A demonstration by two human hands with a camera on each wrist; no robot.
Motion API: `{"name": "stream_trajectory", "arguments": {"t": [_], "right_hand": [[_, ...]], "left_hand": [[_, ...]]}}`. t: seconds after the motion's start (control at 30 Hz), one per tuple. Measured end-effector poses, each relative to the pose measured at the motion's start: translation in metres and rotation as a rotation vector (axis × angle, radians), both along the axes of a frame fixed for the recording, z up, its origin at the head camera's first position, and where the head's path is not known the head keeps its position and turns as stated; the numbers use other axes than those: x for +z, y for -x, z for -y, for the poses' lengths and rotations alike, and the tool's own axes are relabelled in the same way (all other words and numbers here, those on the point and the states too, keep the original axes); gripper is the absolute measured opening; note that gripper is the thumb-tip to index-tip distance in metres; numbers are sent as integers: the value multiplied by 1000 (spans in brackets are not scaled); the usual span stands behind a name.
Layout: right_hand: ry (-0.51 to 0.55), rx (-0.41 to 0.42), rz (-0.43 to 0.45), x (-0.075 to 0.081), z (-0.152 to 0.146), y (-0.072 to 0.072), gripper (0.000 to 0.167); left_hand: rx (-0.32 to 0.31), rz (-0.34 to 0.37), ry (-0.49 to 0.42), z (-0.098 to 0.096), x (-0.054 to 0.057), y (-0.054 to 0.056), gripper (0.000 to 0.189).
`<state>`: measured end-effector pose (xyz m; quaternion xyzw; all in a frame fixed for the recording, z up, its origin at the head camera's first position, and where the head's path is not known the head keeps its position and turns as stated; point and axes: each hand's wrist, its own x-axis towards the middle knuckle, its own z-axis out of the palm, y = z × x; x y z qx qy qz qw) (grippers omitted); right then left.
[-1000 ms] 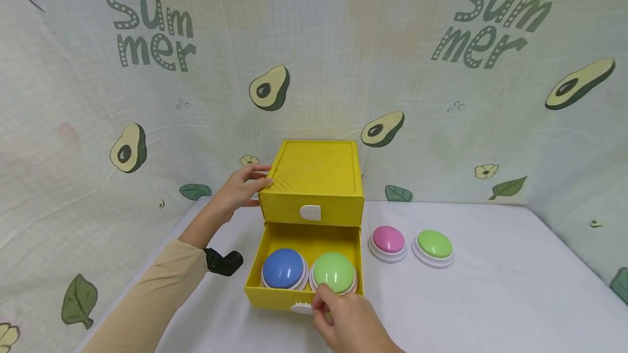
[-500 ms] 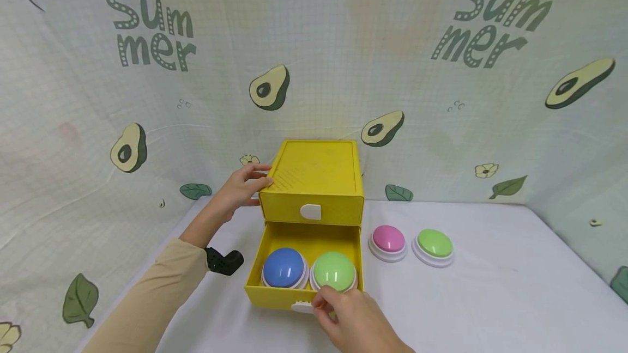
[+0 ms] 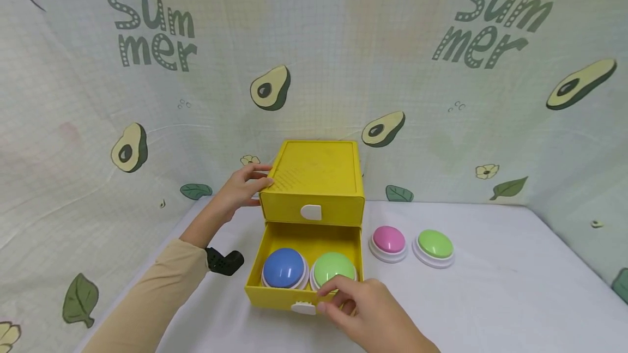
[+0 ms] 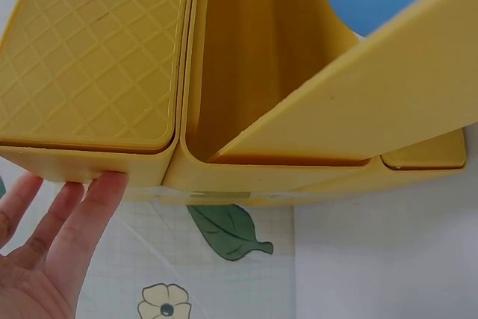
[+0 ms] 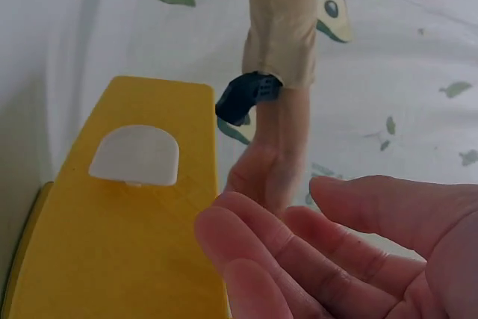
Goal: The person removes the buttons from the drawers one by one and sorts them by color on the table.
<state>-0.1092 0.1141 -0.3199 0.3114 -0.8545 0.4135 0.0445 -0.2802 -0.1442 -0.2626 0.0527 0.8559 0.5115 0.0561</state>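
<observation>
A yellow drawer unit (image 3: 314, 168) stands on the table with one drawer (image 3: 270, 299) pulled out below a closed one. Inside the open drawer sit a blue domed button (image 3: 283, 267) and a light green domed button (image 3: 334, 267), both on white bases. My left hand (image 3: 240, 189) rests against the unit's left side, its fingertips on the yellow wall in the left wrist view. Just right of the drawer's white handle (image 3: 303, 308) is my right hand (image 3: 368, 309), its fingers loosely bent and holding nothing. The right wrist view shows a gap between thumb and fingers.
To the right of the unit, a small pink button (image 3: 389, 239) and a small green button (image 3: 435, 243) lie on the white table (image 3: 490, 293). A patterned cloth (image 3: 314, 42) hangs behind. A black wrist device (image 3: 224, 262) is on the left forearm.
My right hand has come away from the drawer handle and shifted right, its thumb and fingers spreading apart. The left hand and the drawer have stayed where they were.
</observation>
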Motion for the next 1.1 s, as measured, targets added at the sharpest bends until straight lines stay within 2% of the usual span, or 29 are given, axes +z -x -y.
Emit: {"name": "stream_trajectory", "arguments": {"t": [0.17, 0.33, 0.67, 0.9, 1.1], "right_hand": [[107, -10, 17, 10, -6, 2, 11], [135, -68, 6, 18, -9, 4, 12], [67, -130, -52, 27, -7, 18, 14], [-18, -115, 34, 32, -9, 29, 28], [-48, -61, 53, 32, -3, 41, 40]], "left_hand": [[-13, 0, -4, -1, 1, 0, 49], [-6, 0, 4, -1, 2, 0, 49], [-6, -1, 4, 1, 0, -1, 49], [-19, -7, -2, 1, 0, -2, 50], [-30, -12, -19, 2, -1, -1, 50]]}}
